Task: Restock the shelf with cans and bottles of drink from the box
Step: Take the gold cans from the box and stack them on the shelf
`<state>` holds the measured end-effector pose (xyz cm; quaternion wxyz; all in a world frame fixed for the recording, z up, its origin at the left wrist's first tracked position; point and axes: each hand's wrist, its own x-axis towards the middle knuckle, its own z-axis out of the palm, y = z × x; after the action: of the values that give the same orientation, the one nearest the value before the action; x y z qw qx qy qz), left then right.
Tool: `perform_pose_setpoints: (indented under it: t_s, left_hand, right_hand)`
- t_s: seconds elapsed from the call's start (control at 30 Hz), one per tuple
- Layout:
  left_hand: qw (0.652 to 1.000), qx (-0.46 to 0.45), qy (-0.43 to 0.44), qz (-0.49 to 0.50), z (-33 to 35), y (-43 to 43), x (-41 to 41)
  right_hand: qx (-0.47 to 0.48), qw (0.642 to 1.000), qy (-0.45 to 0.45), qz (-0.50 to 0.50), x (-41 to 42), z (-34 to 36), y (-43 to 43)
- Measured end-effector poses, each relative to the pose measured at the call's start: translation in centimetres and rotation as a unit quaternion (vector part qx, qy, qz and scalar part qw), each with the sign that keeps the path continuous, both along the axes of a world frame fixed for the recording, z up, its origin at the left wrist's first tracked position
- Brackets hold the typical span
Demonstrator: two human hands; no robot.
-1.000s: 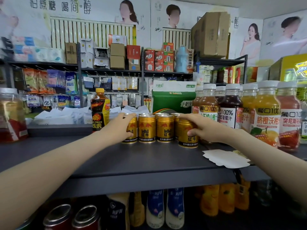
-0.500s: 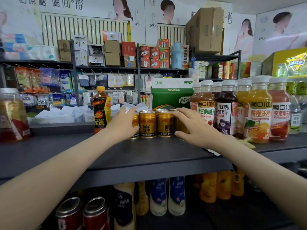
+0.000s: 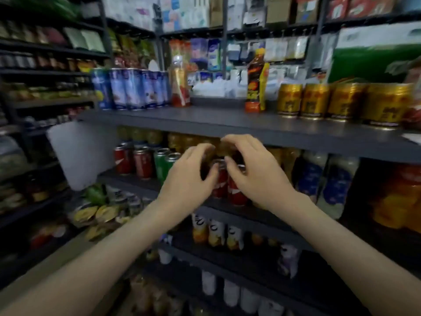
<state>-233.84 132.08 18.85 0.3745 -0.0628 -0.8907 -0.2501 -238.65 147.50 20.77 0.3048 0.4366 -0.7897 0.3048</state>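
Left hand (image 3: 189,179) and right hand (image 3: 255,176) hover close together, fingers loosely curled, gripping nothing; just behind them stand red cans (image 3: 220,187), labels too blurred to read; green cans (image 3: 164,165) just left; gold cans (image 3: 341,101) above-right, on the shelf (image 3: 205,122) overhanging the fingertips.

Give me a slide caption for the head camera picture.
Left hand and right hand reach toward red cans, on the level below the gold cans.

Left hand (image 3: 189,179), right hand (image 3: 257,176) — off gold cans (image 3: 330,101), lower.
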Motion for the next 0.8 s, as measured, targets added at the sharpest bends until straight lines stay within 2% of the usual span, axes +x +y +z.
perform_pose_setpoints:
  t_s: [0.13, 0.3, 0.5, 0.63, 0.8]
  left_hand:
    - [0.99, 0.009, -0.097, 0.102, -7.3, -4.4, 7.8]
    - [0.945, 0.07, -0.22, 0.23, -13.5, -11.0, 16.6]
    - [0.894, 0.125, -0.272, 0.334, -18.9, -20.2, 25.4]
    - [0.857, 0.141, -0.299, 0.396, -21.6, -27.6, 30.8]
    - [0.828, 0.165, -0.335, 0.417, -23.4, -38.0, 35.3]
  right_hand:
    - [0.042, 0.99, -0.085, 0.107, 4.7, -7.7, -7.0]
    - [0.152, 0.956, -0.166, 0.187, 9.5, -15.3, -15.9]
    - [0.248, 0.919, -0.168, 0.257, 14.6, -20.6, -27.8]
    - [0.279, 0.905, -0.149, 0.283, 18.4, -23.5, -36.7]
    - [0.342, 0.891, -0.107, 0.278, 21.7, -26.9, -48.4]
